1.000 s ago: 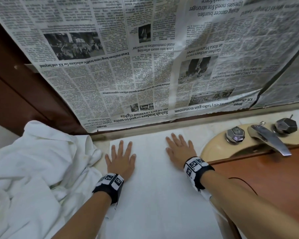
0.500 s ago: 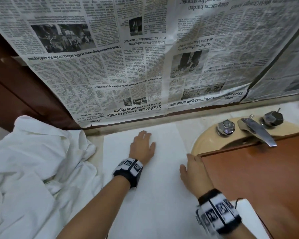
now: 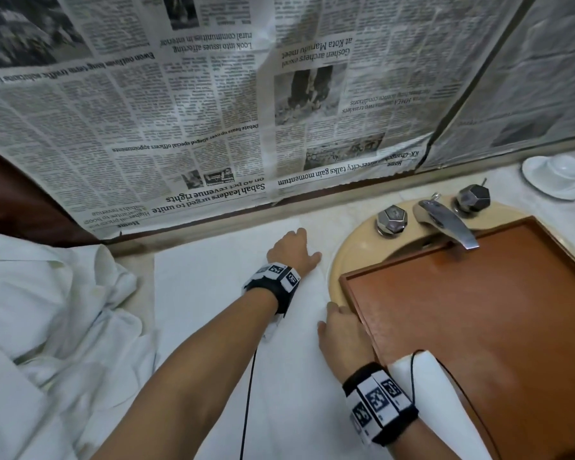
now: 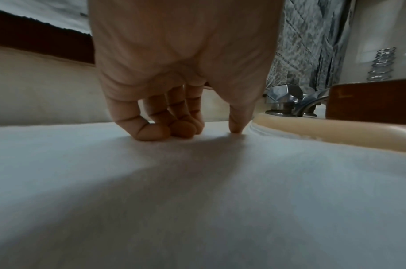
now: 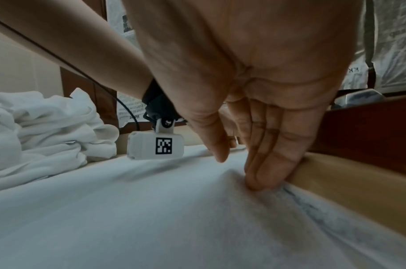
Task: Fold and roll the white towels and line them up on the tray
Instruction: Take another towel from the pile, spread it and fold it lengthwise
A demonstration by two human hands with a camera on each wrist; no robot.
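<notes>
Towel (image 3: 219, 327) spread flat on counter, far edge close below newspaper (image 3: 193, 121) hung on wall, right edge against rim of beige sink (image 3: 352, 247). Left hand (image 3: 294, 252) placed near far right corner of towel; in left wrist view, fingers (image 4: 151, 131) bent, bunched together, tips pressing into cloth, thumb tip down on towel just beside sink rim. Grip on cloth not evident there. Right hand (image 3: 342, 330) set at right edge of towel, nearer the body, beside left rim of tray (image 3: 478, 327). In right wrist view, fingers (image 5: 273, 163) straight, pressed together, tips pushed into towel edge where it meets sink rim; thumb held apart above cloth. Pinch on edge: cannot tell.

Tray brown, resting across sink basin below faucet (image 3: 445, 224). Rolled white towel (image 3: 439, 393) lying in near left part of tray. Heap of unfolded white towels (image 3: 47, 327) on counter, left of flat towel. Cup and saucer (image 3: 558, 177) at far right of counter.
</notes>
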